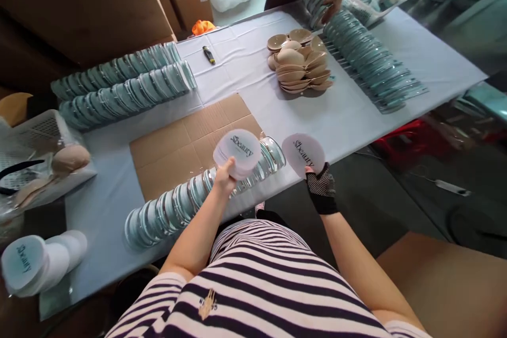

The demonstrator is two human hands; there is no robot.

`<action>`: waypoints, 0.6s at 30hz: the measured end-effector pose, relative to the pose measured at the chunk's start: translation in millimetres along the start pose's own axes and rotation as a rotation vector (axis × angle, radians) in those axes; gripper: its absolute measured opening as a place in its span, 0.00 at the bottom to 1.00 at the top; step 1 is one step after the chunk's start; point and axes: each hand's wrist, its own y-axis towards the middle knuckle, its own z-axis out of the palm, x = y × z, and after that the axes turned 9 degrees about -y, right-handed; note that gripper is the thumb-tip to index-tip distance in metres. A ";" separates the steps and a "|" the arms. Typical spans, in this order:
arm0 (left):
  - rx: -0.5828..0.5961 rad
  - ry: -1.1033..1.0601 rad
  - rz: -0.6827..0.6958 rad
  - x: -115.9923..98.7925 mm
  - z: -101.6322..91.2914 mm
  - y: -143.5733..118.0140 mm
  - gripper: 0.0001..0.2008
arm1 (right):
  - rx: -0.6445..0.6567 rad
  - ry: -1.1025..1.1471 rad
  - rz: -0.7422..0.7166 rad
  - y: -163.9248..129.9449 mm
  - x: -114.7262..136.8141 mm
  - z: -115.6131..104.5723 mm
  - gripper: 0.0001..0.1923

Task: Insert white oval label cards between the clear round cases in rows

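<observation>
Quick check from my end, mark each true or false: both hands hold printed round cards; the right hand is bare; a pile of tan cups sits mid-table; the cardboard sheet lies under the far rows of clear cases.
1. Both hands hold printed round cards. True: the left hand holds a stack of cards, the right hand a single card.
2. The right hand is bare. False: it wears a black mesh glove.
3. Tan cups sit mid-table. True.
4. The cardboard sheet lies under the far rows. False: it lies under the near row of cases.
</observation>
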 end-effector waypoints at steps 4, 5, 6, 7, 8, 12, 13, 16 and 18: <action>0.156 -0.157 -0.061 4.3 53.5 40.4 0.21 | 0.169 -0.578 -0.154 1.6 -29.3 -30.0 0.23; 0.189 -0.177 -0.091 10.1 70.1 49.6 0.20 | 0.197 -0.641 -0.187 -1.7 -33.0 -30.3 0.22; 0.207 -0.192 -0.121 17.3 85.7 57.9 0.20 | 0.205 -0.683 -0.217 -5.2 -35.3 -28.5 0.22; 0.202 -0.203 -0.145 25.1 99.1 65.0 0.19 | 0.203 -0.716 -0.241 -8.3 -36.5 -25.7 0.22; 0.177 -0.210 -0.164 32.9 109.4 71.1 0.19 | 0.199 -0.747 -0.256 -10.6 -36.8 -22.7 0.22; 0.021 -0.203 -0.202 53.7 117.7 86.9 0.22 | 0.266 -0.813 -0.290 -11.0 -35.9 -15.7 0.21; -0.003 -0.198 -0.206 55.4 114.3 89.2 0.22 | 0.290 -0.805 -0.306 -9.6 -36.2 -15.4 0.21; -0.013 -0.188 -0.214 55.7 103.5 93.6 0.22 | 0.322 -0.771 -0.338 -4.3 -39.0 -15.9 0.21; 0.013 -0.183 -0.218 55.2 100.0 95.1 0.22 | 0.301 -0.765 -0.332 -1.3 -42.0 -17.2 0.21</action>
